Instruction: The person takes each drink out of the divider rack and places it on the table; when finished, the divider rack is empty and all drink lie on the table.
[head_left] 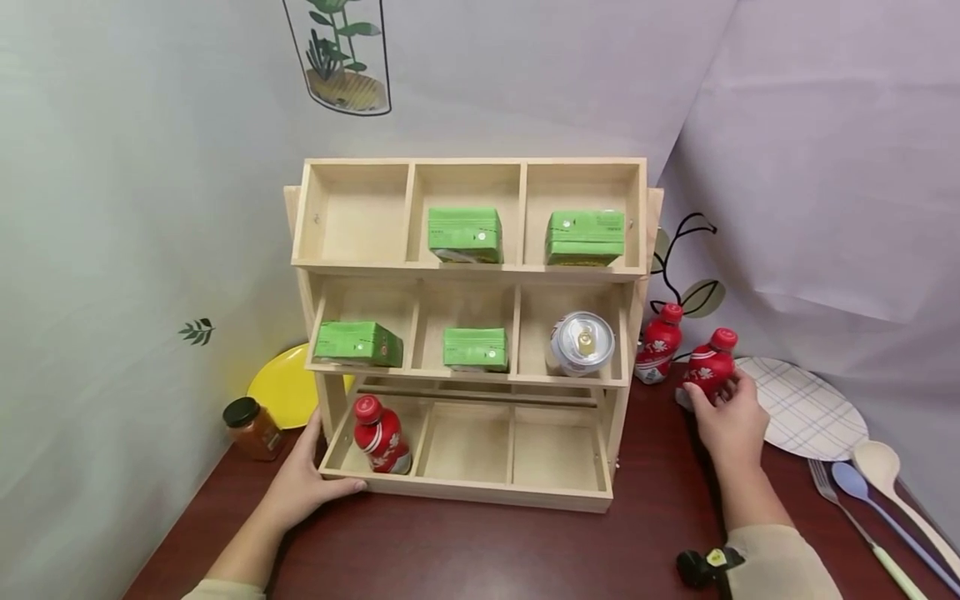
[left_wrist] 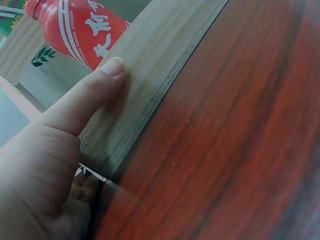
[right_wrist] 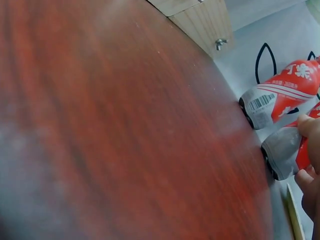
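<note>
A three-tier wooden shelf (head_left: pixel 480 496) stands on the dark red table. My left hand (head_left: pixel 311 483) holds its bottom left corner; in the left wrist view the thumb (left_wrist: pixel 107 75) presses on the front board, the other fingers round the side. A red bottle (head_left: pixel 381 437) stands in the bottom left compartment. To the right of the shelf, my right hand (head_left: pixel 731 421) grips a second red bottle (head_left: pixel 711 362) with a red cap, thumb and fingers round its body. Another red bottle (head_left: pixel 658 346) stands just left of it. In the right wrist view, the gripped bottle's grey lower part (right_wrist: pixel 281 150) shows.
Several green cartons (head_left: pixel 465 233) and a silver-topped can (head_left: pixel 582 343) sit in the upper tiers. At left are a dark-lidded jar (head_left: pixel 253 429) and a yellow plate (head_left: pixel 285 387). At right lie a checked plate (head_left: pixel 798 408), a fork (head_left: pixel 855 517), a blue spoon (head_left: pixel 851 479) and a cream ladle (head_left: pixel 877 462).
</note>
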